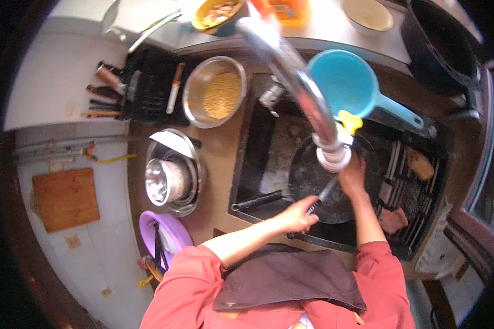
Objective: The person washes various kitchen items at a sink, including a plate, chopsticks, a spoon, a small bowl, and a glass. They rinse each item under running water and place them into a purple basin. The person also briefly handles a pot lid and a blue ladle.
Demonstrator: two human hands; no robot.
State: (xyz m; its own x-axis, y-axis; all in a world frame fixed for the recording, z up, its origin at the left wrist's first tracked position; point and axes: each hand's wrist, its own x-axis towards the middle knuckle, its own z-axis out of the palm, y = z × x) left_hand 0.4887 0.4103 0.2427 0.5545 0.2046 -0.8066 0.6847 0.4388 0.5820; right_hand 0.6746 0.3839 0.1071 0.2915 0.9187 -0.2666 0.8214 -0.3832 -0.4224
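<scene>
My left hand (302,216) is closed around the black handle of a metal-shafted utensil (328,190) over the black sink (251,135). The utensil slants up to the right, and its far end is hidden. My right hand (351,176) is beside that far end, under the faucet (308,86). The spout covers part of its fingers, so their grip is unclear. Below both hands lies a round dark pan (333,211) in the sink. A second black handle (257,201) lies left of the pan.
A turquoise long-handled colander (346,82) sits behind the faucet. On the left are a steel bowl of yellow beans or grains (222,96), a knife block (148,88), steel bowls (168,181) and a purple basin (148,222). A rack with sponges (420,164) fills the sink's right side.
</scene>
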